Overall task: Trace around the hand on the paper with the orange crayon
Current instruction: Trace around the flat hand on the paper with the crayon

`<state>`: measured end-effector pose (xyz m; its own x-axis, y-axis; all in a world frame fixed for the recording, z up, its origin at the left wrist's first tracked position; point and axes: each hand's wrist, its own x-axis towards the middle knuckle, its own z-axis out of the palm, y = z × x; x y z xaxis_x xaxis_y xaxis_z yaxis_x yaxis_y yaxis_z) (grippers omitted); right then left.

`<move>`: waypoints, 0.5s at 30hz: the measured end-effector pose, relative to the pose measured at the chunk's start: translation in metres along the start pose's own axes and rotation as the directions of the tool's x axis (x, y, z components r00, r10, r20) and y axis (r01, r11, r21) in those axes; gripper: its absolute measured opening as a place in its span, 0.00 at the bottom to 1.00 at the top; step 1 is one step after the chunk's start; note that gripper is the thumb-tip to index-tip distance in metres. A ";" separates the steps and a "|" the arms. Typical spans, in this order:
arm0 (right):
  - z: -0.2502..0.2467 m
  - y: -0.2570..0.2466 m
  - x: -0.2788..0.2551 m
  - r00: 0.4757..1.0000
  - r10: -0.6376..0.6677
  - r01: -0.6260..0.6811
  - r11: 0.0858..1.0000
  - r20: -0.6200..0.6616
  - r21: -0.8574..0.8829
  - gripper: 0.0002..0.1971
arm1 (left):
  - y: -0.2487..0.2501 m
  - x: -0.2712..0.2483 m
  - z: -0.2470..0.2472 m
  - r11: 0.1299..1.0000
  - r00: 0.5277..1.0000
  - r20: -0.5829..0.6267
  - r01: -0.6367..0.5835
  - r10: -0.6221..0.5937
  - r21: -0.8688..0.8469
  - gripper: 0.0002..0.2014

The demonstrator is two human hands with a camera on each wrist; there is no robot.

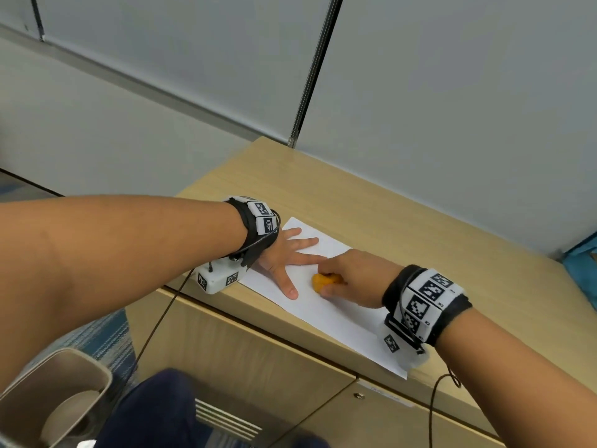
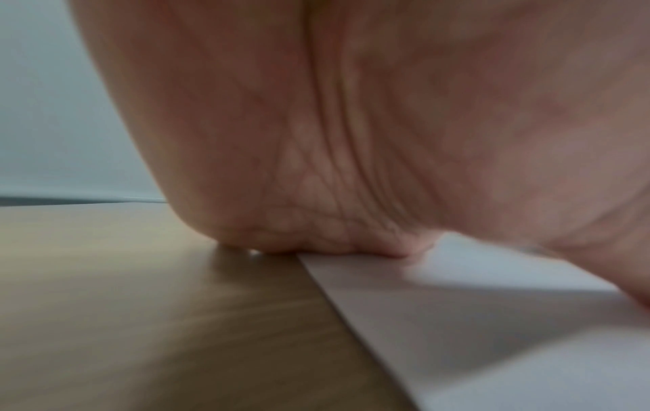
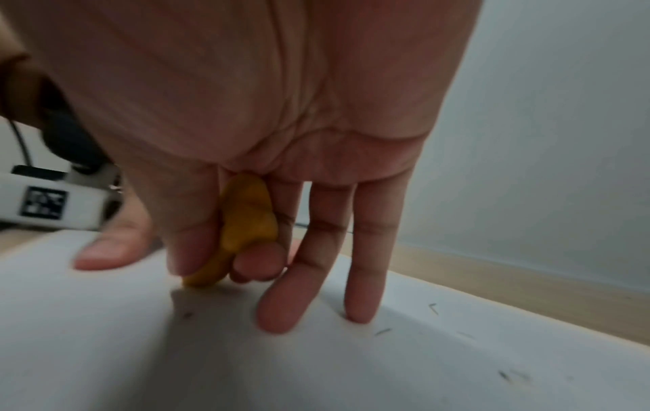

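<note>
Woodgrain cabinet top (image 1: 403, 221) — smooth paper (image 1: 339, 315), lumpy orange crayon (image 1: 324, 281).

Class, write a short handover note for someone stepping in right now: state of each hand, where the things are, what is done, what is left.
Left hand: flat, fingers spread, pressing the paper on the wooden cabinet top.
Right hand: pinches the orange crayon, tip on the paper between the left thumb and index finger.
Done: hand placed, crayon on the sheet. No orange outline can be made out.
Left: trace around the fingers and thumb.

Orange crayon (image 1: 325, 281) tip behind fingers.
</note>
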<state>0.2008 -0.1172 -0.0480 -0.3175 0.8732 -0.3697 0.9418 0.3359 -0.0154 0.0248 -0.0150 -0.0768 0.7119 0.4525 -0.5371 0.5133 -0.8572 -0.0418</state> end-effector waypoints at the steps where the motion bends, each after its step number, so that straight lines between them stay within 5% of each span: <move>1: 0.001 0.001 -0.006 0.999 -0.013 0.013 1.000 0.038 -0.004 0.10 | 0.001 0.000 -0.001 1.000 1.000 -0.003 -0.004 0.004 -0.007 0.52; 8: -0.007 -0.008 0.004 1.000 -0.016 0.016 1.000 -0.012 -0.008 0.06 | -0.001 0.001 0.001 1.000 1.000 -0.008 -0.022 0.022 -0.005 0.52; 15: -0.001 0.001 -0.015 0.998 0.030 -0.031 0.999 0.059 0.020 0.11 | -0.005 0.005 0.003 1.000 1.000 -0.011 -0.012 0.012 0.004 0.53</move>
<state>0.2065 -0.1300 -0.0412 -0.2820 0.8607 -0.4239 0.9533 0.3012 -0.0227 0.0241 -0.0090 -0.0815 0.7233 0.4446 -0.5284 0.5025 -0.8637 -0.0388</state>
